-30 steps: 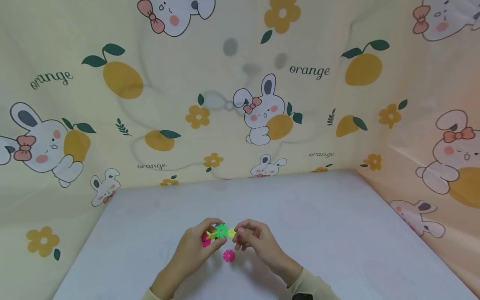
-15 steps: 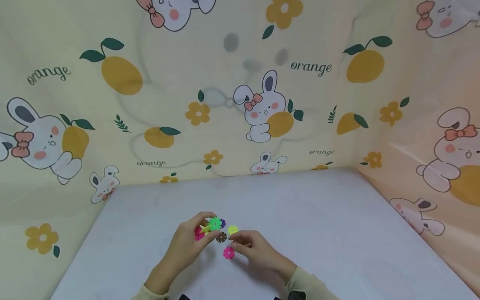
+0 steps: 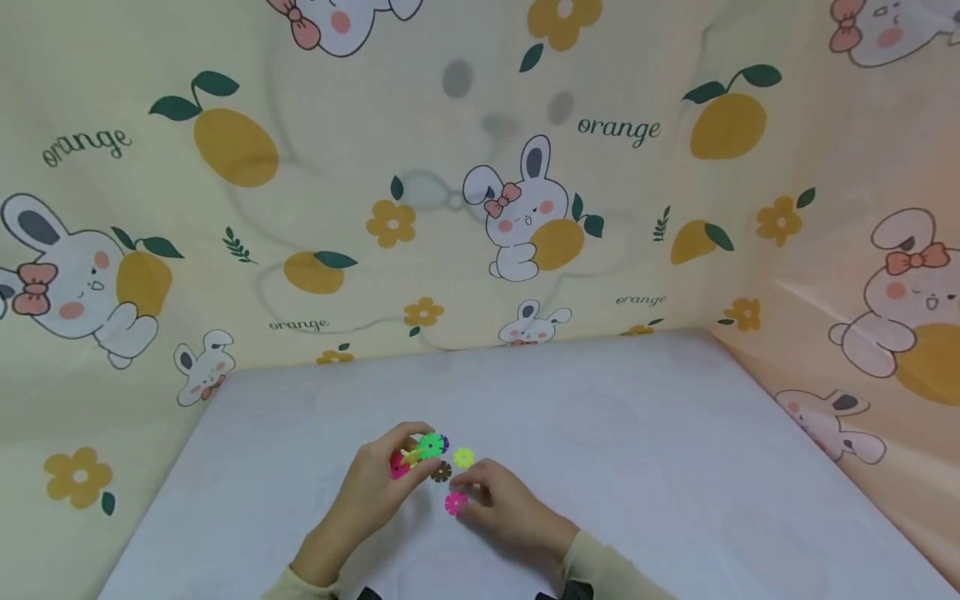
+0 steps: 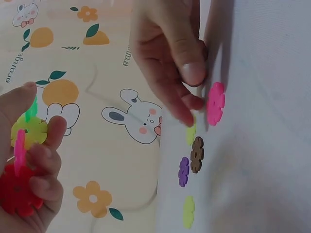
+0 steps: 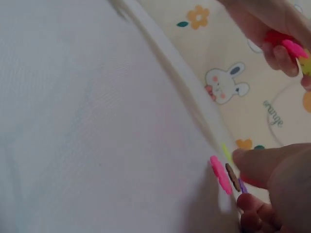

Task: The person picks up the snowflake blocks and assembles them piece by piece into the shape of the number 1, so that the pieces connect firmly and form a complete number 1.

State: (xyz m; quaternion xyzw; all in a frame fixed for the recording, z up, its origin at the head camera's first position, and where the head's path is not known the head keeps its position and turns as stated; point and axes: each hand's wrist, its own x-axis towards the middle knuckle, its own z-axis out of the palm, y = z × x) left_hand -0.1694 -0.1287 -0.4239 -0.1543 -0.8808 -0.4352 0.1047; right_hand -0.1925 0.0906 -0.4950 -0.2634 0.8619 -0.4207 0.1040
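Observation:
My left hand (image 3: pixel 375 479) is raised over the table and grips a joined chain of notched plastic snowflake discs. In the left wrist view the chain shows a red disc (image 4: pixel 18 189), a pink one (image 4: pixel 20 150), a yellow one (image 4: pixel 30 131) and a green one (image 4: pixel 32 110), partly covered by fingers. My right hand (image 3: pixel 513 510) is low over the tabletop, thumb and fingers parted with nothing between them. Its thumb is right by a loose pink disc (image 3: pixel 456 502). Close beyond lie a brown disc (image 3: pixel 441 472) and a yellow disc (image 3: pixel 463 457).
A purple disc (image 4: pixel 183 171) and another yellow disc (image 4: pixel 188 212) lie near the brown one in the left wrist view. The white tabletop (image 3: pixel 637 467) is bordered by a cream curtain (image 3: pixel 337 208) printed with rabbits and oranges.
My right hand has left the yellow disc and come down toward the pink one. My left hand has shifted slightly left with the chain, uncovering the brown disc.

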